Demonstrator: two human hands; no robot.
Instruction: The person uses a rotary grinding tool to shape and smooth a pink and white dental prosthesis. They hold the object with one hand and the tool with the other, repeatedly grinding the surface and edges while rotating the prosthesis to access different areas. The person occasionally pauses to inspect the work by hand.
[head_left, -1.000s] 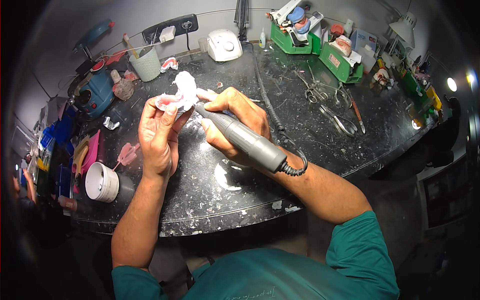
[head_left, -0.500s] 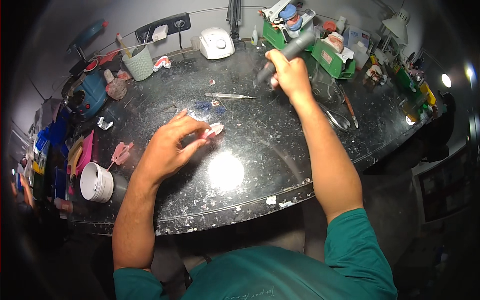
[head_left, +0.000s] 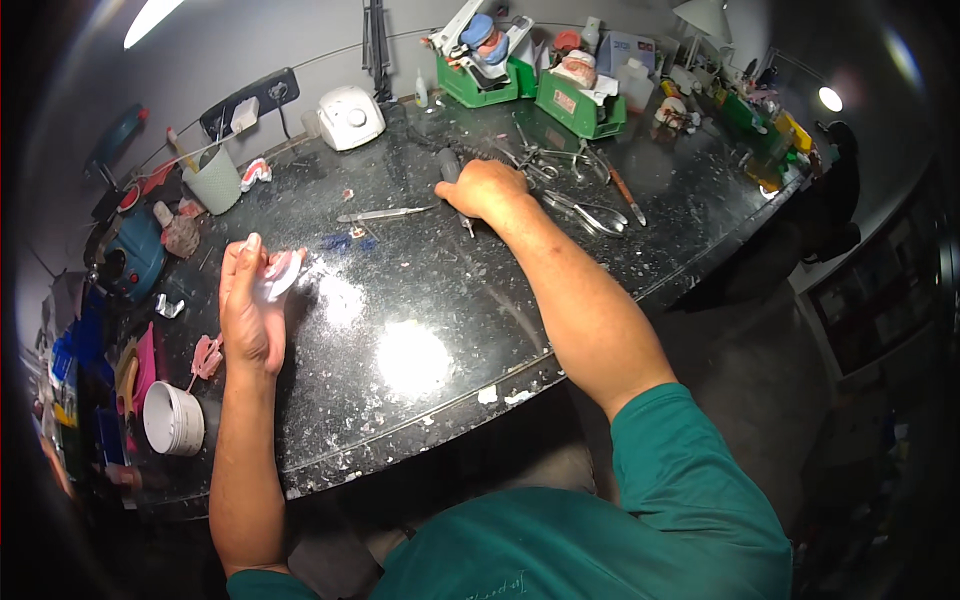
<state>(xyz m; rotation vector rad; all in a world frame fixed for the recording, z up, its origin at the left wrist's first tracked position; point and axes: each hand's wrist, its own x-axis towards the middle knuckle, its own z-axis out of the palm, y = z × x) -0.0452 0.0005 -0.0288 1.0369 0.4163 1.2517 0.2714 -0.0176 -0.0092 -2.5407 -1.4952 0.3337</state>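
Note:
My left hand (head_left: pixel 248 305) is raised over the left part of the dark workbench (head_left: pixel 440 300). Its thumb points up, and it grips a small pinkish-white piece that looks like a denture (head_left: pixel 281 275), blurred in this frame. Farther right, my right hand (head_left: pixel 490 188) is closed round a dark grey rotary handpiece (head_left: pixel 451 170), whose thin metal tip (head_left: pixel 468 228) points toward the near side. Between the hands lies a metal spatula-like tool (head_left: pixel 385 214), beside a blue smudge and small scraps.
Pliers (head_left: pixel 585 212) and a brown-handled knife (head_left: pixel 622 188) lie right of my right hand. Behind stand a white control box (head_left: pixel 350 118) and green bins (head_left: pixel 580 110) with dental models. At left are a white tub (head_left: pixel 173 418), a pink piece (head_left: pixel 206 356) and a ribbed cup (head_left: pixel 212 182).
The view has swung right. My left hand has turned from palm-down to thumb-up with the denture piece. My right hand has swung the handpiece round, its tip now toward the near side.

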